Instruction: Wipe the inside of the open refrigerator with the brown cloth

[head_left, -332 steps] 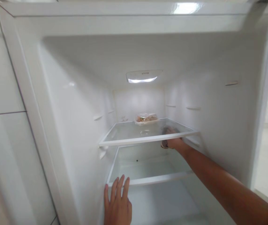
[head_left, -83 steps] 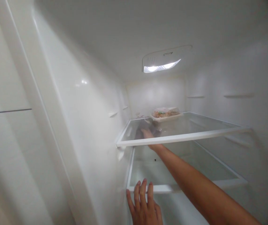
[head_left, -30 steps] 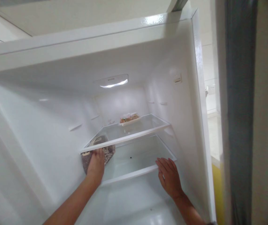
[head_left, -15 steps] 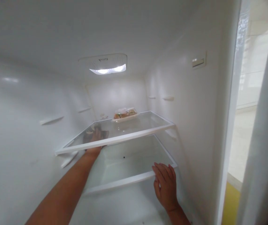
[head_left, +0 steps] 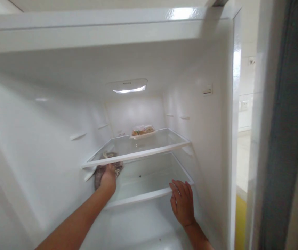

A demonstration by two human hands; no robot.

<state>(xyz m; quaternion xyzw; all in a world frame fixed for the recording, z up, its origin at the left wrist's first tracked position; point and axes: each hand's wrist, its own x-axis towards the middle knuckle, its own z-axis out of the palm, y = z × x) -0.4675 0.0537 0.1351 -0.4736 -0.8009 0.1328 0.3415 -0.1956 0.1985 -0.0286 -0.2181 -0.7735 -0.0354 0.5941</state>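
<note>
My left hand reaches in at the left side of an open fridge, just under the front edge of the upper glass shelf. Its fingers are closed on a brownish, patterned cloth, part of which shows through the glass. At the right, my right hand is at the white front rim of the lower glass shelf. Its fingers curl over that rim, with the thumb lower down in front.
A wrapped tray of food sits at the back of the upper shelf. The fridge lamp glows on the ceiling. Small shelf ledges stick out from both side walls. On the right wall is a switch.
My left hand has drawn the cloth forward toward the shelf front. My right hand keeps its place on the lower rim. The view has moved back, bringing the fridge's top edge into sight.
</note>
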